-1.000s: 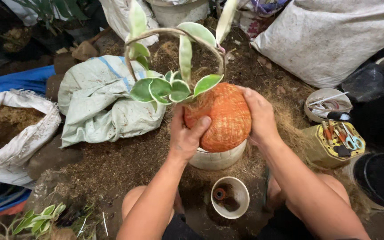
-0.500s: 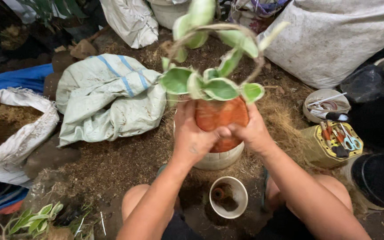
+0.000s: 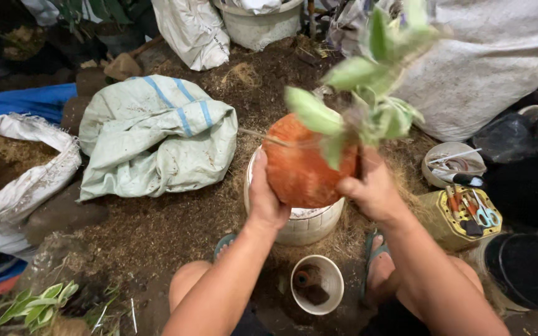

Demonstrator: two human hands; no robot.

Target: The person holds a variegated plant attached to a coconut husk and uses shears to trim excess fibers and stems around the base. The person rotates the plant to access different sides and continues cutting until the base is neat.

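At the far left, an open white sack (image 3: pixel 7 186) filled with brown fibrous material is seen, with a strip of blue sheeting (image 3: pixel 23 102) behind it. In the lower left corner a small plant with striped green leaves (image 3: pixel 35 302) is found on the ground. Next to the sack, a folded pale green sack with blue stripes (image 3: pixel 157 137) is laid on the soil-strewn ground (image 3: pixel 157 230).

In the middle, an orange mesh-wrapped root ball (image 3: pixel 300 165) is held just above a white pot (image 3: pixel 300 224), its lower end at the pot's rim. The left hand (image 3: pixel 266 196) is pressed flat against the ball's left side, fingers curled around it. The right hand (image 3: pixel 372 190) is closed on the ball's right side, near the stem. From the ball a blurred plant with pale green leaves (image 3: pixel 375 93) is carried upward and to the right. Below the pot, between the person's knees, a small white cup (image 3: pixel 317 284) holding dark bits is set on the ground.

To the right, a white bowl of tools (image 3: pixel 453 165) is seen, and just beside it a yellow tin (image 3: pixel 462 218) in which scissors and other hand tools are kept. Behind these, a large white sack (image 3: pixel 499 68) is propped.
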